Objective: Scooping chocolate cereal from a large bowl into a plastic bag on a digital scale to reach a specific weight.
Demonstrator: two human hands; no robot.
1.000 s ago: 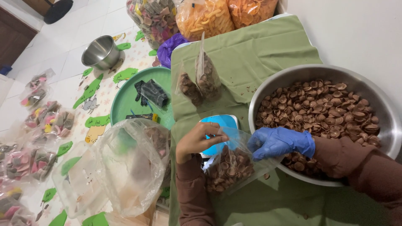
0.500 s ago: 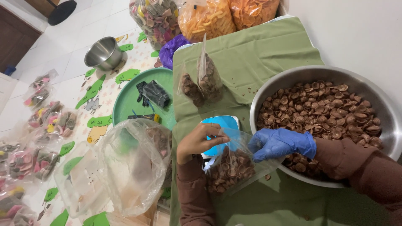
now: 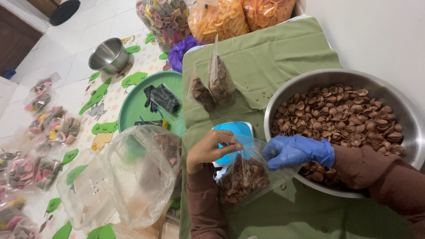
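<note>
Beside the steel bowl, we pinch the snack bag mouth, left hand and gloved right hand gripping; keep it wide, upright.

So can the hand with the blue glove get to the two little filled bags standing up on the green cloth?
Probably yes. The gloved right hand holds the clear bag now, but only bare green cloth lies before the two filled bags.

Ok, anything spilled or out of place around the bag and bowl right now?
Only small things. Brown crumbs are scattered on the green cloth above the bowl, and one stray piece lies on the cloth below the bag. Both hands, left and right, hold the bag's mouth; nothing looks tipped or torn.
</note>
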